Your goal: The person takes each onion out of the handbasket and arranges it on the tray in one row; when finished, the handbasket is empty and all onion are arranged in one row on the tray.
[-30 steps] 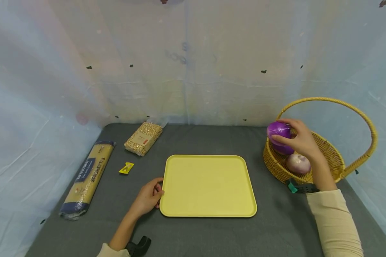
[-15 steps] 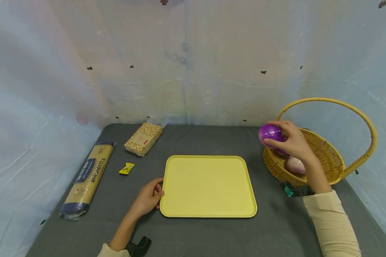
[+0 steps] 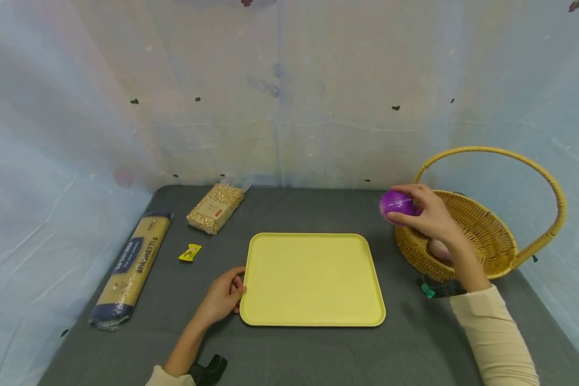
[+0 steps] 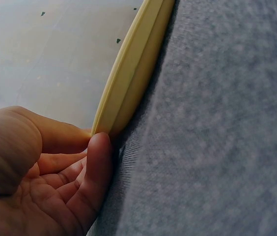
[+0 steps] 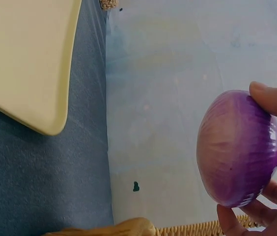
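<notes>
A glossy purple onion [image 3: 396, 206] is held up in my right hand [image 3: 430, 215], just past the left rim of the wicker basket [image 3: 412, 252]. The right wrist view shows the fingers and thumb around the onion [image 5: 239, 147], its pointed end towards the palm. Inside the basket lies a paler onion [image 3: 439, 249], partly hidden by my right hand and forearm. My left hand [image 3: 220, 296] pinches the left edge of a yellow tray [image 3: 313, 279] lying flat on the table; the left wrist view has finger and thumb at the tray's rim [image 4: 124, 83].
A spaghetti pack [image 3: 132, 271] lies at the far left. Near the back left are a bag of yellowish grains [image 3: 215, 208] and a small yellow wrapped packet [image 3: 190, 252]. The basket's tall handle [image 3: 492, 150] arches over it. Pale sheeting [image 3: 318, 107] hangs behind the dark table.
My right hand has carried the purple onion leftward and slightly down, from over the basket to beyond its left rim. My left hand and the tray have stayed put.
</notes>
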A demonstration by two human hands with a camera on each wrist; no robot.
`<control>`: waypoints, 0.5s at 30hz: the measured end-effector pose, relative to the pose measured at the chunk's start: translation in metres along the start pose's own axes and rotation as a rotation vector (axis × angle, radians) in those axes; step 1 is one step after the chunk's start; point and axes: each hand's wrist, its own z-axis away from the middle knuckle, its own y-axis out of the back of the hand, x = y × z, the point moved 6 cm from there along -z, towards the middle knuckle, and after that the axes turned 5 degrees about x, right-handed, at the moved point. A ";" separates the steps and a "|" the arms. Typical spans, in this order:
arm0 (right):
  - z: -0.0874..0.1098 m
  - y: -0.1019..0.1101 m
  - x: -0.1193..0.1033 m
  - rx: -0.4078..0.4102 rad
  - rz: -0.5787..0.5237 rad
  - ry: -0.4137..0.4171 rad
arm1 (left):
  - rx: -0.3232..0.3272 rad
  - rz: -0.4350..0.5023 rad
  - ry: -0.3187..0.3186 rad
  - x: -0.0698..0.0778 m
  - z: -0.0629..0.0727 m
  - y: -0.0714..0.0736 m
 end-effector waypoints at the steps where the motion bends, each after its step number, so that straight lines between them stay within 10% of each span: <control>1: 0.000 -0.002 -0.001 -0.004 -0.004 0.004 | 0.001 -0.001 -0.001 0.000 0.000 0.000; 15: 0.002 -0.020 -0.016 -0.020 -0.044 0.036 | 0.000 0.014 -0.014 0.001 0.000 0.000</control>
